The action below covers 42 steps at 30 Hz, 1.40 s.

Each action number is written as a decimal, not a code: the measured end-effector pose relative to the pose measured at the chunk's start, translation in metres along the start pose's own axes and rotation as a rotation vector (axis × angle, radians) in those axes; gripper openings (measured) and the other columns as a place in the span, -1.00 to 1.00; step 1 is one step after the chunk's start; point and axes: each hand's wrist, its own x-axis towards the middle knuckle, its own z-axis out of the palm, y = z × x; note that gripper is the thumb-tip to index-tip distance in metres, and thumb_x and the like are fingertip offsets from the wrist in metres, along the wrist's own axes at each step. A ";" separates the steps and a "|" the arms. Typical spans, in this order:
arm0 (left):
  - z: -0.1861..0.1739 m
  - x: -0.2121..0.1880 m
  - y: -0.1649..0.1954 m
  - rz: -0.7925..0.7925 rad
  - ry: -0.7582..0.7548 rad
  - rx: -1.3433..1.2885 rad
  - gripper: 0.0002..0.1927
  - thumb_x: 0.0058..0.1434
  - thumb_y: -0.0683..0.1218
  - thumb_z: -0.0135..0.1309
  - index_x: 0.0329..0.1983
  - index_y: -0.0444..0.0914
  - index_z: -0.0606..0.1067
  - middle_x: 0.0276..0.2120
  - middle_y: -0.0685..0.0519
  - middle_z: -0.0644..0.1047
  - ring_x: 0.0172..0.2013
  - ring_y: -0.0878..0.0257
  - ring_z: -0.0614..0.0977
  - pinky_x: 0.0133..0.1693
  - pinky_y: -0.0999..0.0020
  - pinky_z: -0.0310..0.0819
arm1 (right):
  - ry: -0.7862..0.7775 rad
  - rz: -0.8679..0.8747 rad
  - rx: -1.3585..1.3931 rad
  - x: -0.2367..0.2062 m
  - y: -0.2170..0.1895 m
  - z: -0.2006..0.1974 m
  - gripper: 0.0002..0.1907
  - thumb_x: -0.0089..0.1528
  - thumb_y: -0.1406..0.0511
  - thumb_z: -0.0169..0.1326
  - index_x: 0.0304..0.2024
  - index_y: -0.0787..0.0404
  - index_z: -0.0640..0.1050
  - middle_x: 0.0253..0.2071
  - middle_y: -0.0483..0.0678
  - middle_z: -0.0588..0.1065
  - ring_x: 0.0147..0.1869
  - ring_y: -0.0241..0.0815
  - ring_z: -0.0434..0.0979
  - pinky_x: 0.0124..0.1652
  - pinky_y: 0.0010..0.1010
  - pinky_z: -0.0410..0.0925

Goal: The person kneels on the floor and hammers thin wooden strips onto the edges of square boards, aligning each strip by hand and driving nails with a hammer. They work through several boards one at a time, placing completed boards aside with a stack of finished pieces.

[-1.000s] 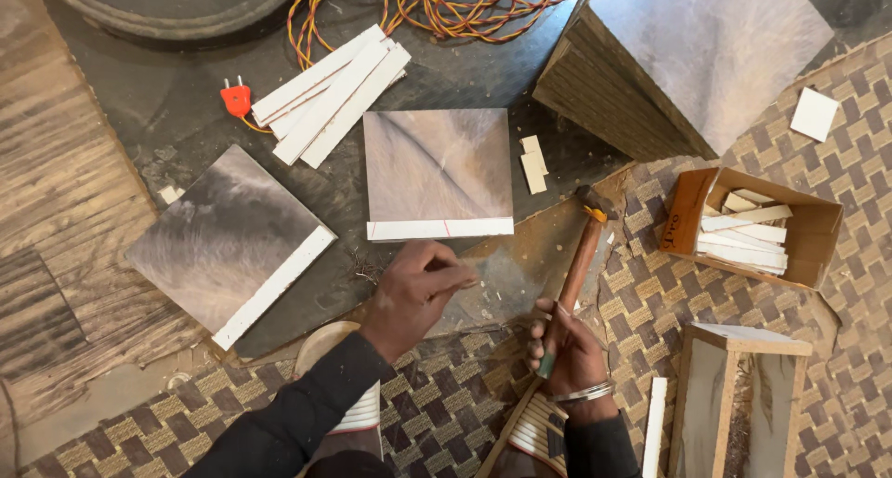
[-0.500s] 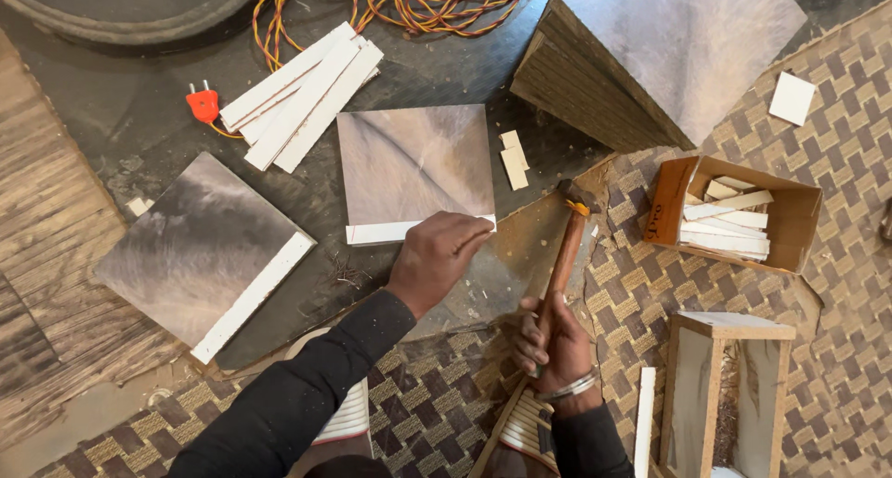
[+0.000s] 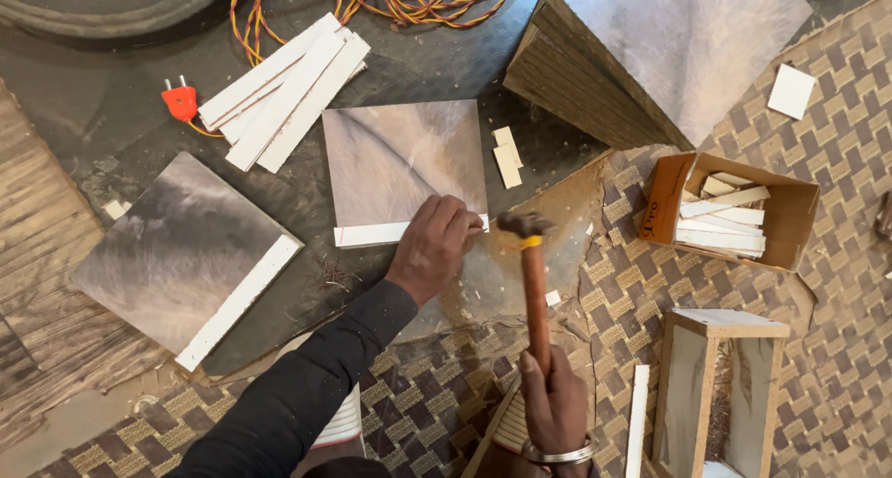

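My left hand [image 3: 435,244] rests fingers-down on the near right corner of a square grey panel [image 3: 400,162], over the white strip [image 3: 372,234] along its near edge. What the fingertips pinch is hidden. My right hand [image 3: 556,402] grips the wooden handle of a hammer [image 3: 531,283]. The hammer's dark head [image 3: 523,223] hovers just right of my left fingers, level with the strip.
A second grey panel with a white strip [image 3: 181,255] lies left. Loose white strips [image 3: 283,92] and an orange plug [image 3: 180,101] lie beyond. A stack of panels [image 3: 669,51] sits top right, a cardboard box of strips [image 3: 734,213] right, an open wooden box [image 3: 720,385] near right.
My left hand has moved from the floor onto the panel's near corner. The hammer has swung up and left, its head now beside my left fingers.
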 end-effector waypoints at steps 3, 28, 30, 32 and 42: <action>0.004 0.000 -0.001 -0.031 0.005 -0.019 -0.89 0.25 -0.18 0.20 -0.26 -0.33 0.52 -0.27 -0.01 0.47 -0.23 0.15 0.51 -0.13 0.25 0.50 | 0.025 -0.020 -0.154 -0.003 -0.006 0.003 -0.75 0.31 0.14 0.00 -0.24 0.19 0.50 -0.72 -0.04 0.46 -0.69 -0.18 0.46 -0.62 -0.24 0.27; 0.009 -0.001 -0.008 -0.023 0.019 0.067 -0.86 0.24 -0.14 0.24 -0.25 -0.31 0.55 -0.24 0.00 0.51 -0.24 0.17 0.51 -0.17 0.28 0.47 | -0.014 -0.023 -0.246 0.011 -0.016 0.001 -0.75 0.33 0.18 -0.03 -0.31 0.24 0.44 -0.71 0.02 0.47 -0.71 0.00 0.50 -0.66 -0.21 0.33; 0.007 -0.001 -0.005 -0.008 0.043 0.041 -0.86 0.22 -0.15 0.24 -0.27 -0.32 0.54 -0.27 -0.01 0.49 -0.24 0.14 0.50 -0.15 0.25 0.47 | -0.023 0.004 -0.276 0.013 -0.011 0.001 -0.73 0.33 0.17 -0.02 -0.29 0.25 0.44 -0.71 0.05 0.46 -0.69 0.03 0.50 -0.63 -0.17 0.31; 0.002 -0.001 -0.005 -0.002 0.053 0.023 -0.87 0.20 -0.16 0.24 -0.28 -0.32 0.55 -0.29 0.00 0.48 -0.24 0.13 0.50 -0.15 0.24 0.47 | 0.057 -0.102 -0.231 0.011 0.000 -0.003 -0.72 0.34 0.16 -0.04 -0.30 0.26 0.45 -0.70 0.05 0.45 -0.68 0.00 0.49 -0.63 -0.17 0.28; -0.017 0.004 0.011 -0.001 0.026 0.015 -0.71 0.21 -0.10 0.23 -0.10 -0.35 0.49 -0.21 -0.04 0.47 -0.17 0.10 0.52 -0.06 0.22 0.48 | 0.086 0.141 -0.017 0.018 0.085 -0.026 -0.62 0.38 0.09 -0.06 -0.14 0.25 0.59 -0.47 0.02 0.57 -0.47 -0.19 0.57 -0.47 -0.33 0.42</action>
